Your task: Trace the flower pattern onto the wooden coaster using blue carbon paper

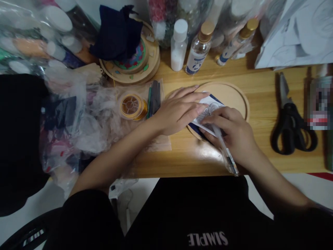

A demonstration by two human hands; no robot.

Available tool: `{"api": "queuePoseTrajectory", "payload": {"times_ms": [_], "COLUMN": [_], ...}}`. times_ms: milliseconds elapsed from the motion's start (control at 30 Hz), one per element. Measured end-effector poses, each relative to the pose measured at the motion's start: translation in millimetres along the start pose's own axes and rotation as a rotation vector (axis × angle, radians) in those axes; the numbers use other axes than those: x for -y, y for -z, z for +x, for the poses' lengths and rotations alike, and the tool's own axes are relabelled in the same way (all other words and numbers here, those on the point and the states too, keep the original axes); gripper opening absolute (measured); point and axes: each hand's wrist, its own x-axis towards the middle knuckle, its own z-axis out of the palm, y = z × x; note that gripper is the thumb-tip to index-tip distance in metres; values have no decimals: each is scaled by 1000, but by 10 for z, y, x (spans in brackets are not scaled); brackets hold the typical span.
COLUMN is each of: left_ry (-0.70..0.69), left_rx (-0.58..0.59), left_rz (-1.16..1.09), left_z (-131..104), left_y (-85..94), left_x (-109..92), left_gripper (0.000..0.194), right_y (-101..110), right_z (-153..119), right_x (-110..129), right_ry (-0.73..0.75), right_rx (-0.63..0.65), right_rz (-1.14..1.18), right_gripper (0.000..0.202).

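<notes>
A white paper (205, 99) with a curled line drawing lies over a dark navy cloth (217, 99), whose edges stick out around it. Both rest on a round wooden board (235, 95). My left hand (175, 110) lies stretched out, its fingers spread over the left part of the paper and board. In my right hand (235, 135) is a clear pen (229, 160), slanting down toward me, with the fingers closed around its upper end over the paper. Some right fingers reach under the paper's lower edge. The pen's upper end is hidden by the fingers.
Black scissors (291, 125) lie to the right. Bottles (179, 47) stand at the back, left of printed sheets (299, 38). A spool of golden thread (133, 106) sits on plastic bags at the left. Behind it, dark cloth (117, 33) covers part of a decorated wooden piece (153, 66).
</notes>
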Motion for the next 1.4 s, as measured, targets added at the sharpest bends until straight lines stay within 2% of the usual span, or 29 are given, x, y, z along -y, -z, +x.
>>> {"api": "queuePoseTrajectory", "payload": {"times_ms": [233,400,500,633,767,967,1400], "left_ry": [-15,-33,-32,-38,-78,-90,-88], "left_rx": [2,-5,9,64,103,79,104], "left_rz": [23,-75,-120,-110,-51,64,45], "left_z": [5,9,24,25,-5,-20,-9], "left_y": [-11,13,53,118,145,112,137], "left_x": [13,59,83,64,8,-15,0], "left_gripper": [46,37,31,39,40,30,23], "right_y": [-45,-91,-78,-50,-49,-54,-58], "right_z": [33,2,0,14,17,14,13], "right_x": [9,-19,-7,20,28,29,18], "right_ry": [19,62,43,-15,-47,-57,-64], "right_rx": [-69,-147,-123,-68,-65,-45,-27], "right_rz": [24,12,-1,-6,16,9,40], "right_gripper": [15,12,11,14,18,19,18]}}
